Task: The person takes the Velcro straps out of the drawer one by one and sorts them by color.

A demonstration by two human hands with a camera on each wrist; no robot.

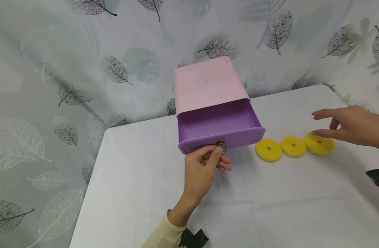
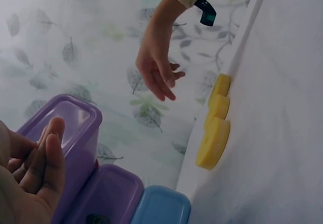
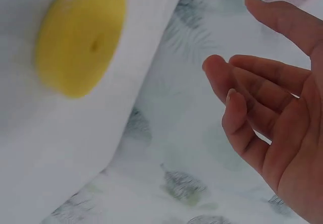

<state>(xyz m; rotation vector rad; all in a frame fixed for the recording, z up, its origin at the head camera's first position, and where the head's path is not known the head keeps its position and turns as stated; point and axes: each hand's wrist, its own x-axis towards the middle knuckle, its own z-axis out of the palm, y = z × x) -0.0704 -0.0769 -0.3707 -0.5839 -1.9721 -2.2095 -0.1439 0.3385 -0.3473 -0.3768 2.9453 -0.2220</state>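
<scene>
Head view looks forward, down; closer, tilted wrist views share yellow discs (image 2: 218, 109).

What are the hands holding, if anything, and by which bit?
The left hand pinches the ring on the front of the purple drawer. The right hand holds nothing; it is near the yellow discs.

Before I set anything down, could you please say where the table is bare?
The white cloth-covered table is bare left of the pink plastic drawer unit and in front of the three yellow round discs. It's tight between the purple drawer, held by the left hand, and the right hand.
</scene>
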